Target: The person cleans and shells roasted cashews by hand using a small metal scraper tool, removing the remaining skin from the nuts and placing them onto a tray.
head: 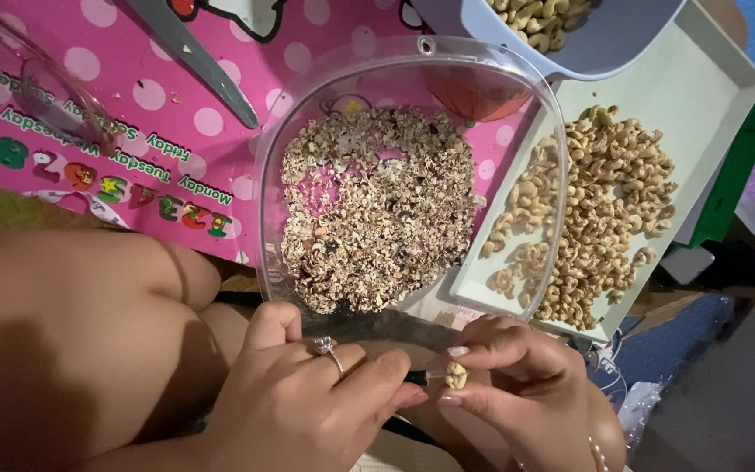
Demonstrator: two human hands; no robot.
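Note:
My left hand (308,398), with a ring on one finger, grips a small dark-handled tool (419,378) whose tip touches a pale cashew nut (456,375). My right hand (526,385) pinches that cashew between thumb and fingertips. Both hands sit at the bottom of the view, just below the near rim of a clear plastic container (268,166) holding a layer of brownish nut skins (377,210).
A white tray (701,96) heaped with peeled cashews (596,218) lies to the right. A grey bowl (622,44) with more cashews sits at top. A pink polka-dot mat (133,114) covers the low table, with a grey blade-like tool (203,61) on it. My bare knee (72,332) is at left.

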